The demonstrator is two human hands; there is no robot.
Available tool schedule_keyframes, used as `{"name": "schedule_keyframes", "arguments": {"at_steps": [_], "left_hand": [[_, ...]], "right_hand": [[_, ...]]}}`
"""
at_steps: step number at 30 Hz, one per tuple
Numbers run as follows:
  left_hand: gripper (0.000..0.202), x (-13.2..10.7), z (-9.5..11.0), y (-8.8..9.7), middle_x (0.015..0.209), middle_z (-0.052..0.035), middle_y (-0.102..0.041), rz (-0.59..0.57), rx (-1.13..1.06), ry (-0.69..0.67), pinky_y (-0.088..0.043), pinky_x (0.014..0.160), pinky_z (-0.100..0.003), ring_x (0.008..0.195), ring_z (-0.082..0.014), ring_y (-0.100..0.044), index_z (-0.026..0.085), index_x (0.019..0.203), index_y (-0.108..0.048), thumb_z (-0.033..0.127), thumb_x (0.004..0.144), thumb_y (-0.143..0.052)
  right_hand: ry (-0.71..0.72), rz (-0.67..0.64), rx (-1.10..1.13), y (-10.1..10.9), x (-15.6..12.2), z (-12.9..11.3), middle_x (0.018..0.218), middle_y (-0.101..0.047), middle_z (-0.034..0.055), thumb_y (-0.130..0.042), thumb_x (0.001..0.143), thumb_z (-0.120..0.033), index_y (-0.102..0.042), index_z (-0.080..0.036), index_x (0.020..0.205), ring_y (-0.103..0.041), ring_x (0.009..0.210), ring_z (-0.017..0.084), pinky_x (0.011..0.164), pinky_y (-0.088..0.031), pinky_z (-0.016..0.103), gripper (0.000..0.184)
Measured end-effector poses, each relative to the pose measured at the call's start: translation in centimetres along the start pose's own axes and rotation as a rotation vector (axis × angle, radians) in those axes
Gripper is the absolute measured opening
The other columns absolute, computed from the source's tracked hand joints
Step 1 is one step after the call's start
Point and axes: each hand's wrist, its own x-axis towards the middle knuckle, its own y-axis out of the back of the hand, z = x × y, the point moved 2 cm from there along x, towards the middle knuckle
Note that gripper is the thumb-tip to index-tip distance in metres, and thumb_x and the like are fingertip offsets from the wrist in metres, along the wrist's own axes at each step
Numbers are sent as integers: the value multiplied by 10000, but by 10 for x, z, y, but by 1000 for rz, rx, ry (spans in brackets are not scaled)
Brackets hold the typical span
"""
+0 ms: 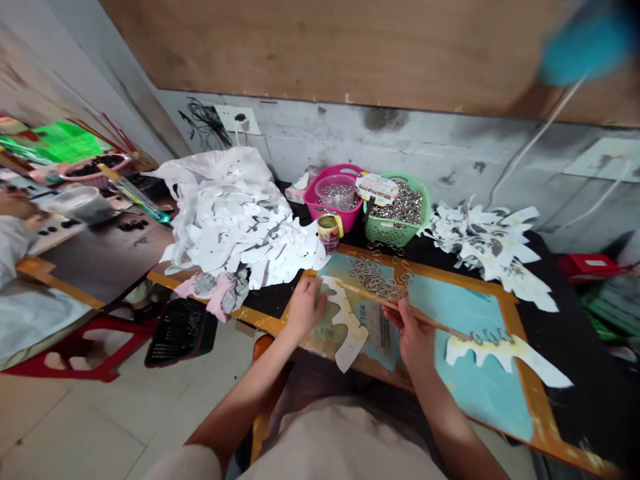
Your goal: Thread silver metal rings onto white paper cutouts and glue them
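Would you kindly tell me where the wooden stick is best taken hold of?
Grip the stick near its middle from above, where the right hand has it: it is long and thin, slanting over the board with both ends free.

Before me lies a framed board (475, 387) on the table (590, 360). My left hand (305, 310) rests on a paper cutout (347, 320); a second cutout (505, 353) lies at the board's right end. Rings (377, 279) lie at the far edge, and a stick (380, 303) in my right hand (407, 337) crosses above the board. Behind it stand a basket (325, 217) and, to its right, another basket (393, 233). A heap of scraps (235, 227) lies left of them; more scraps (485, 247) lie right.
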Motion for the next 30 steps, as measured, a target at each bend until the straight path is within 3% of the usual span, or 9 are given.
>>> {"name": "schedule_keyframes", "arguments": {"at_steps": [3, 7, 10, 14, 16, 20, 23, 26, 30], "left_hand": [[259, 37, -24, -10, 1131, -168, -555, -6, 41, 35, -471, 928, -496, 1067, -324, -557, 152, 1074, -591, 190, 820, -623], [160, 59, -38, -11, 902, -75, -597, -92, 14, 12, -501, 822, -415, 872, -255, -586, 184, 904, -593, 160, 760, -658], [65, 62, -38, -7, 759, -19, -572, -132, -23, -10, -504, 733, -350, 728, -201, -571, 197, 862, -586, 163, 808, -595], [177, 59, -34, -9, 1032, -96, -604, -111, -27, -40, -487, 883, -414, 972, -252, -577, 187, 990, -615, 165, 815, -593], [158, 57, -34, -14, 1122, -122, -578, -116, -17, -51, -463, 937, -455, 1051, -285, -552, 182, 934, -643, 148, 781, -623], [61, 59, -40, -20, 984, -109, -582, -130, -14, -45, -485, 886, -461, 955, -282, -566, 179, 778, -648, 131, 743, -634], [61, 59, -43, -17, 917, -85, -585, -124, -37, -51, -497, 861, -435, 900, -255, -576, 187, 802, -650, 150, 773, -611], [127, 54, -41, -10, 945, -90, -598, -91, -60, -56, -501, 855, -410, 916, -245, -583, 179, 928, -639, 164, 827, -564], [152, 40, -36, -7, 1000, -112, -616, -31, -62, -53, -497, 864, -410, 970, -260, -584, 166, 1003, -605, 184, 870, -532]], "right_hand": [[-10, 61, 33, -8, 1, 11, 840, -776, 41, -801, 740, -405, -763, -190, 827, -735, 703, 178, 677, -608, 285, 236], [-31, 112, 83, -6, 4, 15, 849, -773, 29, -817, 723, -409, -754, -189, 830, -732, 694, 151, 667, -604, 235, 252], [-44, 119, 99, -3, 7, 16, 835, -769, 17, -832, 700, -423, -747, -192, 833, -730, 685, 144, 657, -608, 220, 280], [-59, 114, 111, -4, 8, 19, 820, -764, -7, -841, 684, -433, -741, -205, 820, -727, 682, 132, 668, -615, 215, 284], [-59, 99, 105, -5, 7, 21, 832, -765, -8, -837, 696, -424, -737, -213, 830, -728, 690, 135, 684, -617, 228, 269], [-43, 61, 76, -3, 7, 18, 884, -764, 23, -786, 760, -439, -734, -209, 866, -730, 732, 159, 713, -613, 264, 258], [-11, 40, 88, 6, 10, 7, 929, -749, 42, -699, 818, -532, -735, -210, 929, -712, 791, 165, 718, -604, 278, 342], [45, 24, 105, 10, 18, -13, 814, -704, 26, -645, 823, -627, -746, -204, 948, -655, 708, 131, 606, -564, 228, 453], [247, -40, 14, -19, 39, -55, 634, -624, 2, -608, 867, -603, -759, -176, 869, -550, 524, 89, 472, -460, 200, 453]]}}
